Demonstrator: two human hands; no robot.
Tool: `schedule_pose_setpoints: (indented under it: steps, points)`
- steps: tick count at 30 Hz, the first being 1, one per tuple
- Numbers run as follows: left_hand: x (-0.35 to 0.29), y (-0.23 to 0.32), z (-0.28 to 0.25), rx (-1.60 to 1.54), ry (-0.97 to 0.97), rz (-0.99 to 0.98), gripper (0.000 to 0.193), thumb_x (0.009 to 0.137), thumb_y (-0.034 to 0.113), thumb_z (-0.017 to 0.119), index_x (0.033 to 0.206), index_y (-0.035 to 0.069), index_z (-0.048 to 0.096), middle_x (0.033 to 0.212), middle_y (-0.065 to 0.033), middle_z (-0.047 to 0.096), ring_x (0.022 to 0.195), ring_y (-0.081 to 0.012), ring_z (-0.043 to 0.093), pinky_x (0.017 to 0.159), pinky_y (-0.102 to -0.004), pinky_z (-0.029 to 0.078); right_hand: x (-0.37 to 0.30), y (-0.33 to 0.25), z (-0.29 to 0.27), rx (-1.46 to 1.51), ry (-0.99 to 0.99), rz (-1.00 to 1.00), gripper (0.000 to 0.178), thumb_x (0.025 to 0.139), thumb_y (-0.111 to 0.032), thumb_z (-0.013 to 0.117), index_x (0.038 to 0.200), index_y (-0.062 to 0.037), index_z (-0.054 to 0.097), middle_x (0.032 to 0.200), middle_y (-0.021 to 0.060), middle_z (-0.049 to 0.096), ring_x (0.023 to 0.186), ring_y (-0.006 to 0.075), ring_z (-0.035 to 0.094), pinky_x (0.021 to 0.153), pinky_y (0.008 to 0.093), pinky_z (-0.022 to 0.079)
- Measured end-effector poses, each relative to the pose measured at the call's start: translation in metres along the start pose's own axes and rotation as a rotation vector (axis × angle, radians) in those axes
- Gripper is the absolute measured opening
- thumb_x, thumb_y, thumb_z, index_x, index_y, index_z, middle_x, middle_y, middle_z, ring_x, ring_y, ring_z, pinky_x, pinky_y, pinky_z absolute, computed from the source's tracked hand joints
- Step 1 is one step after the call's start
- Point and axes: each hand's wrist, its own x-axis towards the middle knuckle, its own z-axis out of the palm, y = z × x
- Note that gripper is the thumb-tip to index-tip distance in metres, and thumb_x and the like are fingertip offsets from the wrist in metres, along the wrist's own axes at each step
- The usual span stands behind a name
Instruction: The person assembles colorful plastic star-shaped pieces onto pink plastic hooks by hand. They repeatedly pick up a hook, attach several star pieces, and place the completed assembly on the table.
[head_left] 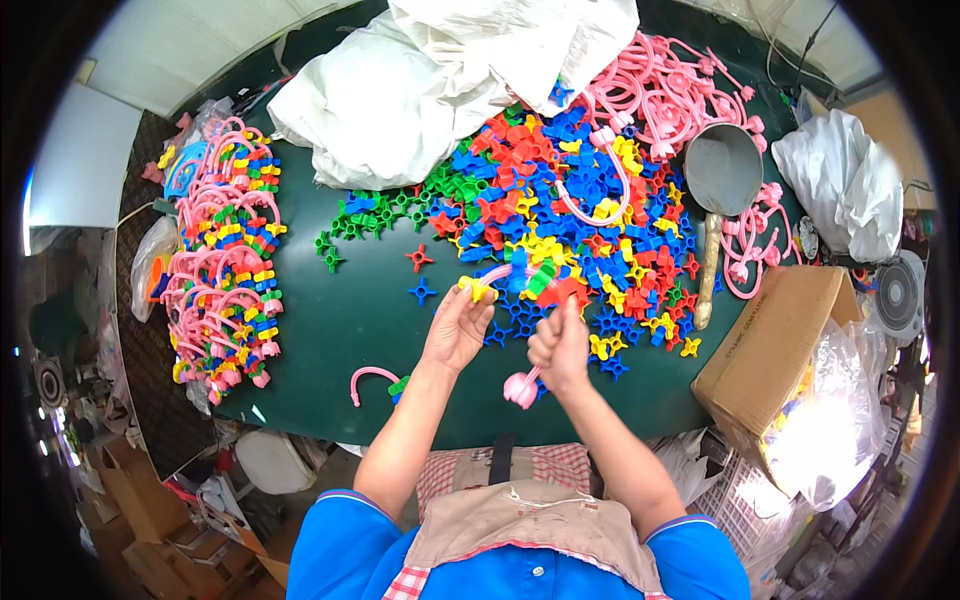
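Note:
My left hand (458, 328) pinches a yellow knobbed plastic piece (478, 289) at one end of a curved pink plastic tube (494, 272). My right hand (560, 346) is closed around the same tube, its thumb against a red plastic piece (568, 291). Between the hands a green piece (541, 277) sits on the tube. The tube's flower-shaped pink end (520, 390) sticks out below my right fist. To the left of my left forearm, another pink tube (372, 372) lies with a green piece (398, 388) at its end.
A mixed heap of coloured star-shaped pieces (560, 215) spreads beyond my hands on the green table (320, 300). Threaded pink tubes (225, 290) are stacked at left; bare pink tubes (650, 85) lie far right. A pan (724, 170), white sacking (390, 100) and a carton (765, 360) surround the heap.

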Motion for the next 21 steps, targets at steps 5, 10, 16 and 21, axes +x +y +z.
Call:
schedule_pose_setpoints:
  steps: [5,10,16,21]
  points:
    - [-0.024,0.016,0.013,0.468,-0.099,-0.061,0.012,0.102,0.023,0.059,0.101,0.01,0.059,0.086,-0.0012,0.064,0.061,-0.0059,0.055,0.051,-0.0198,0.045,-0.019,0.011,-0.018,-0.419,-0.178,0.036,0.047,0.108,-0.048,0.036,0.077,-0.0132,0.04,0.056,-0.0035,0.03,0.044,0.0092,0.03,0.042,0.0262,0.028]
    - [-0.096,0.043,0.045,1.273,-0.145,0.115,0.051,0.096,0.03,0.067,0.132,0.003,0.043,0.073,-0.0018,0.063,0.061,-0.0088,0.054,0.06,-0.0265,0.044,0.098,-0.052,-0.066,-1.487,0.069,-0.696,0.033,0.09,-0.018,0.062,0.118,-0.0012,0.061,0.112,0.0197,0.059,0.102,0.0368,0.061,0.082,0.0451,0.051]
    - [-0.145,0.091,-0.011,1.382,0.006,-0.103,0.04,0.096,0.023,0.066,0.127,-0.001,0.056,0.099,-0.0058,0.068,0.087,-0.0094,0.061,0.078,-0.0273,0.049,0.136,-0.129,-0.054,-1.976,0.412,-0.982,0.024,0.079,-0.012,0.074,0.103,-0.012,0.071,0.11,0.0117,0.059,0.106,0.0318,0.06,0.086,0.0444,0.05]
    - [-0.13,0.101,-0.127,2.097,0.268,0.579,0.023,0.088,0.008,0.065,0.111,0.007,0.067,0.101,-0.0136,0.061,0.097,-0.0323,0.062,0.082,-0.0392,0.052,0.083,-0.138,-0.01,-1.232,0.212,-1.452,0.014,0.094,-0.007,0.067,0.107,-0.0031,0.066,0.1,0.0064,0.063,0.095,0.0182,0.061,0.086,0.0302,0.048]
